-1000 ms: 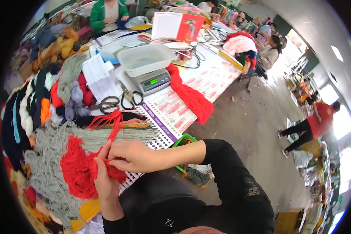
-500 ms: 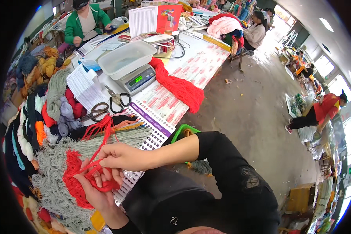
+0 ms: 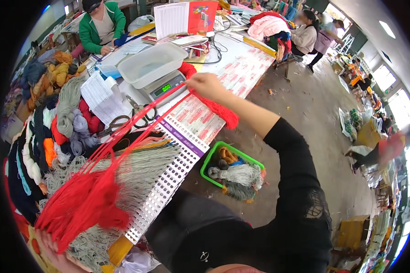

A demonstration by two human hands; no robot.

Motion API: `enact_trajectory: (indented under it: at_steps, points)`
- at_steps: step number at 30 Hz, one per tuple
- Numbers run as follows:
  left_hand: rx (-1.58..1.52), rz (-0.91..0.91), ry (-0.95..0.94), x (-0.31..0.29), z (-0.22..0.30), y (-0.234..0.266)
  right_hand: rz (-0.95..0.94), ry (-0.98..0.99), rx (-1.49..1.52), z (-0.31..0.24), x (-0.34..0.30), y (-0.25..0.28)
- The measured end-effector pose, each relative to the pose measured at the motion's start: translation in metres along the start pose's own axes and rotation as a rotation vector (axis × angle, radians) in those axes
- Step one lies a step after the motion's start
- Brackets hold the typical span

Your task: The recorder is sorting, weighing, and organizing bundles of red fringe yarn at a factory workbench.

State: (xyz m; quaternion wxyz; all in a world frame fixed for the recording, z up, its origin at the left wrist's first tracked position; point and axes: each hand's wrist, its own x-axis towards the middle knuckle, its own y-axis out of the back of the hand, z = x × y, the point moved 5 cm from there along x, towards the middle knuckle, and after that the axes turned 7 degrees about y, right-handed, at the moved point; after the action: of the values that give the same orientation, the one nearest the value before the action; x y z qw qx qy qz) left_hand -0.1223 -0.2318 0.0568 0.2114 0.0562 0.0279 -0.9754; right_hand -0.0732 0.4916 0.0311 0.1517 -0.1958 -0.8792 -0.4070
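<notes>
My right hand (image 3: pixel 207 87) is closed round the looped end of long red yarn strands, held out over the table near the scale. From there the strands run taut down to the lower left, widening into a loose red yarn bundle (image 3: pixel 89 200). My left hand (image 3: pixel 54 250) is at the bundle's lower end, its fingers mostly covered by the yarn and blurred. Beneath the yarn lies a fan of grey threads (image 3: pixel 143 166), laid along a white card strip with punched holes (image 3: pixel 161 195) and a purple band.
A digital scale (image 3: pixel 171 91) carries a clear plastic tub (image 3: pixel 152 68). Scissors (image 3: pixel 143 116), paper sheets (image 3: pixel 102 100) and a red skein (image 3: pixel 218 111) lie around it. Yarn heaps (image 3: pixel 27 159) line the left. A green basket (image 3: pixel 209 166) stands on the floor; a person in green (image 3: pixel 102 27) sits opposite.
My right hand has moved up and right, drawing the red strands out long. My left hand has moved down and left. The hands were together before; the green basket now shows fully.
</notes>
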Motion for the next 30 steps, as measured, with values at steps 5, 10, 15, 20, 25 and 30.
enact_trajectory:
  at_steps: [5,10,15,20,25,30]
  points:
    - [0.166,0.130,-0.114,0.113,-0.008,0.115,0.137,0.066,-0.434,0.147,0.031,0.062]
    - [0.168,-0.184,-0.186,0.139,0.022,0.184,0.059,-0.359,-0.519,0.187,0.031,0.153]
    - [-0.630,-0.652,-0.073,0.068,0.039,0.135,-0.308,-0.162,0.536,0.006,0.079,0.044]
    - [-0.858,-0.879,0.292,-0.070,-0.029,-0.145,-0.068,0.109,0.826,-0.075,0.188,0.101]
    - [-0.919,-0.892,0.327,-0.104,-0.043,-0.162,0.147,0.267,0.590,-0.089,0.276,0.170]
    - [-0.905,-0.781,0.332,-0.111,-0.042,-0.146,0.414,0.285,0.457,-0.114,0.283,0.191]
